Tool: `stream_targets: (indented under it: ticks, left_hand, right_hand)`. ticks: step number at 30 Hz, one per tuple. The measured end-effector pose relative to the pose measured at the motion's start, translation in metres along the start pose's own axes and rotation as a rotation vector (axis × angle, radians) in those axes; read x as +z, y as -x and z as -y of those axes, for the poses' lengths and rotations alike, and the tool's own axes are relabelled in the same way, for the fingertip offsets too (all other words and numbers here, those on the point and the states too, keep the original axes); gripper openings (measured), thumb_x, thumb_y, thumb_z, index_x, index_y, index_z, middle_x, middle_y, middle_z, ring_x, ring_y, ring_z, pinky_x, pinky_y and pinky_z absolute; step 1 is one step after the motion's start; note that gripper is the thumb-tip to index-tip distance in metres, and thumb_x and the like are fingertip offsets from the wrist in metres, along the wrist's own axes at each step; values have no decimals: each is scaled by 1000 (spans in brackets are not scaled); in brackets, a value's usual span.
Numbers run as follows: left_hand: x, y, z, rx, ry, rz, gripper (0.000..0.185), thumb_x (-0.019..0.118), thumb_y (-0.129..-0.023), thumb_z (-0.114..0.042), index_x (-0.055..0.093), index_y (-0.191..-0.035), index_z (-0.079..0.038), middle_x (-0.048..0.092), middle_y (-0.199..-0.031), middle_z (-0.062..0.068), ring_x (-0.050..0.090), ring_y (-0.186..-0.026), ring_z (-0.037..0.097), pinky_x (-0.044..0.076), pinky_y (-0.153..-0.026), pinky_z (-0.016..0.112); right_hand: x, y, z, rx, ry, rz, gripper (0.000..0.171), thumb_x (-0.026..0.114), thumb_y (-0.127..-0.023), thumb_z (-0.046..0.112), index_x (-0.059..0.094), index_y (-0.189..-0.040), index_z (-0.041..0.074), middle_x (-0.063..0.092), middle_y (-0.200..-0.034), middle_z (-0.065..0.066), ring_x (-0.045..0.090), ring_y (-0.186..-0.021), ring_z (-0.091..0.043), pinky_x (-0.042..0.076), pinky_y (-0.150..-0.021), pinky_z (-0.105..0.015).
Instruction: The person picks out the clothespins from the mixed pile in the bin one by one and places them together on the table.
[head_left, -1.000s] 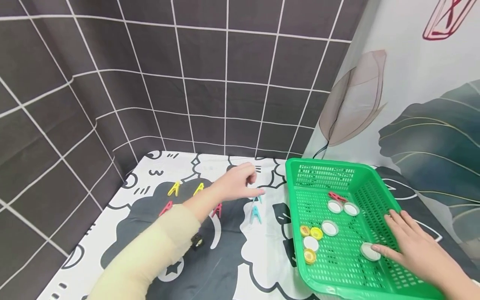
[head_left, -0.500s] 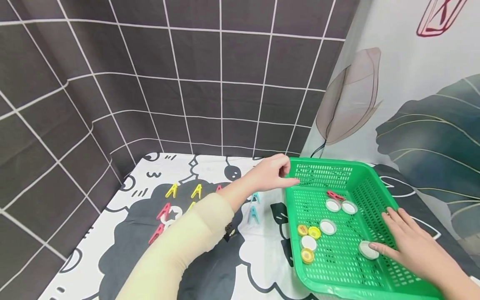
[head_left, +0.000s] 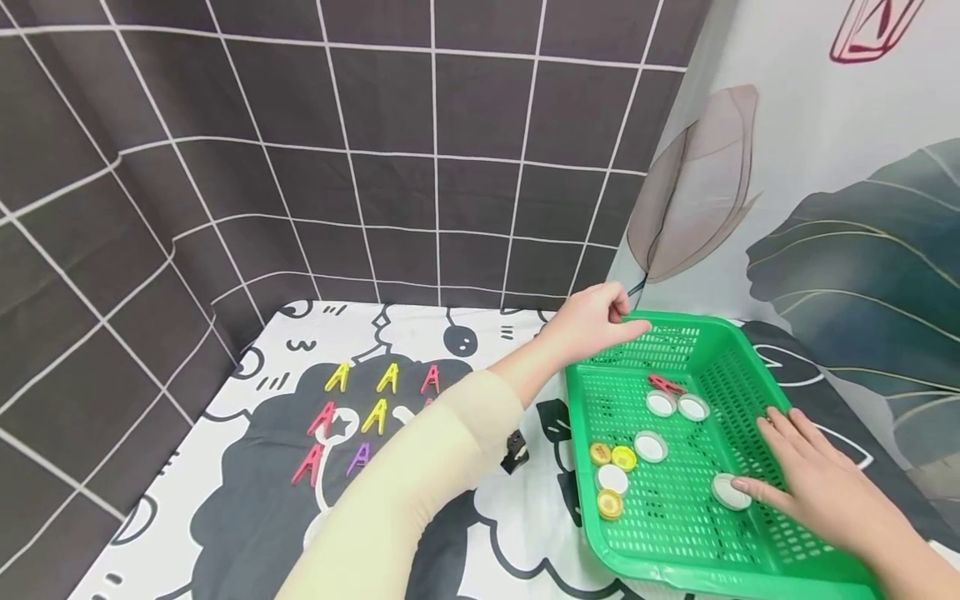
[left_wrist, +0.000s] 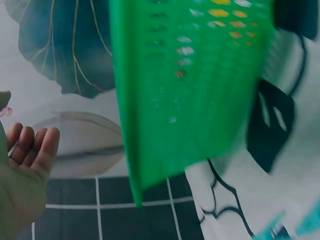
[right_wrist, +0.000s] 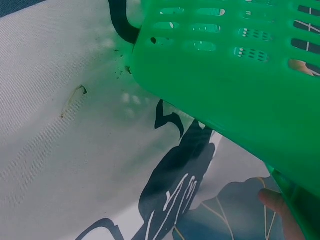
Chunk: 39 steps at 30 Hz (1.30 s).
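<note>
My left hand (head_left: 596, 321) hovers at the far left corner of a green plastic basket (head_left: 583, 500), fingers loosely bent and thumb stretched out. In the left wrist view its fingers (left_wrist: 46, 147) hang relaxed, with nothing visible in them. My right hand (head_left: 813, 479) lies across the basket's right rim with straight fingers; its thumb reaches inside, over a white lid (head_left: 727, 492). Inside lie more white lids, yellow caps (head_left: 623, 457) and a red clothespin (head_left: 665, 384). Left of the basket, yellow clothespins (head_left: 387, 379), red clothespins (head_left: 322, 418) and a purple clothespin (head_left: 359, 458) rest on the cloth.
Light blue clothespins (left_wrist: 307, 224) show at the lower right of the left wrist view; my forearm hides part of the cloth in the head view. A small black object (head_left: 515, 452) shows beside that forearm. A dark gridded curtain (head_left: 390, 192) hangs behind.
My left hand has travelled right, from above the light blue clothespins to the basket's far left corner. The purple clothespin has come into view. My right hand stays put.
</note>
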<state>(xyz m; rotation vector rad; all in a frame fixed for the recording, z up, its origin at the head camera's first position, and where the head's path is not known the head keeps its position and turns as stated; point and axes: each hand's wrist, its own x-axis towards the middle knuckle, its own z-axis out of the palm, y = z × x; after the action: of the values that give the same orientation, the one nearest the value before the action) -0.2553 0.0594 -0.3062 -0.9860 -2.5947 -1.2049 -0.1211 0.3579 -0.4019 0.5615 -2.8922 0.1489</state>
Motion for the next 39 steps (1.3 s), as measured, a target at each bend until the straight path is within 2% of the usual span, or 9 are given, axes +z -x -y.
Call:
stream_targets:
  ticks: [5,9,17,22,29,35,39]
  left_hand:
    - [11,-16,-19,-65,37,-21,22,65,-87,-34,54,-91,-14,55,-82,-8,50,-74,3,39,-67,12]
    - [21,-28,-31,-90,20,-47,21,64,-87,-35,54,-92,-17,54,-83,-10,50,-75,1,37,-68,10]
    - [42,-39,-38,-201,69,-85,20,62,-88,-37,54,-93,-20,53,-84,-12,50,-76,2,38,-66,13]
    - [55,-43,-38,-216,96,-130,18,62,-89,-37,53,-88,-21,52,-82,-11,50,-74,3,39,-64,15]
    - [71,-46,-27,-208,-15,-140,18,61,-89,-35,55,-88,-18,52,-78,-13,49,-71,2,37,-63,13]
    - [83,-45,-13,-267,0,-109,19,62,-89,-35,53,-90,-19,54,-79,-10,50,-67,6,40,-60,17]
    - [94,-45,-6,-300,-37,-76,20,62,-88,-37,54,-95,-20,59,-92,-9,54,-75,7,42,-64,19]
  right_hand:
    - [-1,0,1,9,4,2,90,68,-81,47,34,-133,-18,25,-140,-38,-13,-139,-34,-16,-107,-40]
    - [-3,-1,2,4,5,-7,89,67,-81,48,35,-133,-18,27,-139,-38,-12,-139,-34,-16,-108,-38]
    - [-5,-1,5,1,11,-8,89,67,-81,48,37,-132,-17,31,-137,-38,-5,-139,-39,-9,-109,-44]
    - [-7,0,6,9,19,-6,89,68,-80,48,38,-132,-17,32,-137,-37,-2,-139,-39,-8,-109,-45]
    - [-8,-3,7,2,24,-16,88,67,-81,49,38,-132,-16,32,-138,-36,3,-139,-41,2,-110,-52]
    - [-11,-5,7,-5,41,-28,88,67,-81,50,39,-132,-15,33,-137,-36,3,-139,-40,-1,-111,-48]
    - [-11,0,7,2,41,-23,87,67,-81,50,39,-132,-16,33,-137,-37,4,-139,-41,1,-111,-48]
